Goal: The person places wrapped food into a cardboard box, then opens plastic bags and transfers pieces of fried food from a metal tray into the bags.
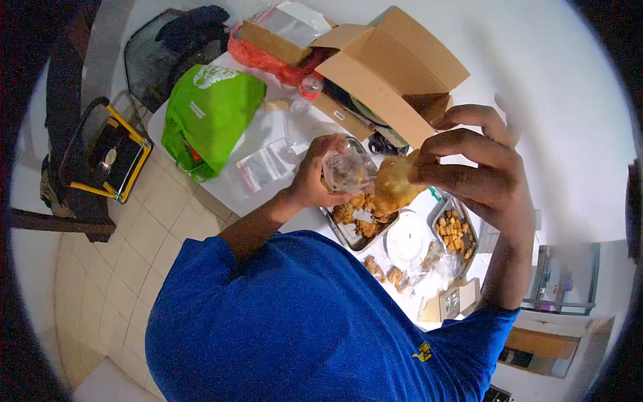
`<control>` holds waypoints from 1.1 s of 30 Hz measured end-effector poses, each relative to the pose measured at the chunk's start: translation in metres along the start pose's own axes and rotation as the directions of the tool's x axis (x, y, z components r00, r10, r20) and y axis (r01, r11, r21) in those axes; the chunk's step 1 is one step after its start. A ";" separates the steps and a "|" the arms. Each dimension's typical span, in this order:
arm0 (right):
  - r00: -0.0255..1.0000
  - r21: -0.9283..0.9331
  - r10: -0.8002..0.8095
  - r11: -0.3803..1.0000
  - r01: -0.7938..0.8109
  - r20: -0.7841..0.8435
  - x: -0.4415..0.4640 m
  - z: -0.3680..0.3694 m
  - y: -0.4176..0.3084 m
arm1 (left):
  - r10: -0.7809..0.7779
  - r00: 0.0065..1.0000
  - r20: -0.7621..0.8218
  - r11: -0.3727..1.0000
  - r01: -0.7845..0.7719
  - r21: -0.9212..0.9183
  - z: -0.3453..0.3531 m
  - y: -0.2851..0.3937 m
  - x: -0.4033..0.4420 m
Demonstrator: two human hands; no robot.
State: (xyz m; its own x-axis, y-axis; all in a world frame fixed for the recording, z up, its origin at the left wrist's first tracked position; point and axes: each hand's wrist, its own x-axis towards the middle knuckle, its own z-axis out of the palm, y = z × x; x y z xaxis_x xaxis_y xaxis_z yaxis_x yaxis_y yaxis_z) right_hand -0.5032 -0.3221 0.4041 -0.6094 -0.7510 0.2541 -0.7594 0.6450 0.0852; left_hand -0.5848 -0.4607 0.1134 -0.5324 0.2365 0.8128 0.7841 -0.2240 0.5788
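Observation:
My left hand [317, 175] is wrapped round a clear plastic bag [348, 169], its mouth facing right. My right hand [472, 157] pinches a flat, golden-brown fried piece [395, 186] between thumb and fingers, close beside the bag. Below both hands, a metal tray [359, 242] holds brown fried pieces [366, 228]. A round white lid or plate [406, 239] lies to the right of this tray, and a second metal tray [473, 234] with small golden chunks [453, 233] is further right.
Flat clear bags [266, 164] and a green bag [211, 117] lie on the left of the white table [218, 191]. An open cardboard box [395, 63] and a red bag [264, 61] stand behind. Filled plastic bags [396, 277] lie near the front.

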 end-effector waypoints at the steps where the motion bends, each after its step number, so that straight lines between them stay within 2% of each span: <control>1: 1.000 0.010 0.001 1.000 -0.001 0.016 0.001 0.000 0.001 | -0.017 1.000 -0.017 0.997 0.015 -0.081 0.005 -0.008 -0.004; 2: 0.999 0.013 0.005 1.000 -0.005 0.034 0.001 -0.002 0.003 | -0.035 0.999 -0.033 0.986 0.029 -0.163 0.009 -0.015 -0.008; 8: 0.997 -0.001 -0.014 1.000 0.014 0.075 0.003 -0.004 0.009 | -0.023 0.999 -0.029 0.961 0.014 -0.275 0.015 -0.018 -0.008; 11: 0.998 -0.036 -0.006 0.999 0.008 0.056 0.005 -0.001 0.012 | -0.036 0.999 0.012 0.987 0.037 -0.157 0.012 -0.008 -0.004; 13: 0.999 -0.053 0.027 0.998 -0.025 0.029 0.004 0.000 0.011 | -0.044 0.999 -0.027 0.977 0.038 -0.210 0.017 -0.005 -0.004; 18: 0.969 -0.134 0.211 0.964 -0.228 -0.128 0.006 -0.010 0.006 | -0.110 0.985 -0.135 0.979 0.083 -0.188 0.020 -0.001 -0.004; 22: 0.944 -0.044 0.262 0.960 -0.276 -0.200 0.005 -0.011 0.007 | -0.113 0.981 -0.159 0.981 0.085 -0.175 0.021 0.000 0.000; 25: 0.943 -0.091 0.274 0.951 -0.295 -0.190 0.004 -0.005 0.006 | -0.160 0.973 -0.168 0.975 0.129 -0.180 0.023 0.001 0.003; 28: 0.913 0.061 0.325 0.945 -0.321 -0.245 -0.002 -0.003 0.009 | -0.207 0.961 -0.181 0.967 0.173 -0.185 0.023 0.002 0.005; 33: 0.916 0.027 0.291 0.955 -0.295 -0.275 -0.002 -0.004 0.013 | -0.227 0.963 -0.147 0.961 0.196 -0.196 0.022 0.007 0.006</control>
State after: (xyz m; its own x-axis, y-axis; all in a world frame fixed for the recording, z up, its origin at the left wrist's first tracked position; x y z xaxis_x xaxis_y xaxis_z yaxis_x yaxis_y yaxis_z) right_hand -0.5112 -0.3116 0.4086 -0.7167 -0.4619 0.5225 -0.5519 0.8337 -0.0199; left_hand -0.5760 -0.4396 0.1209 -0.7373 0.1395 0.6610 0.5862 -0.3542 0.7286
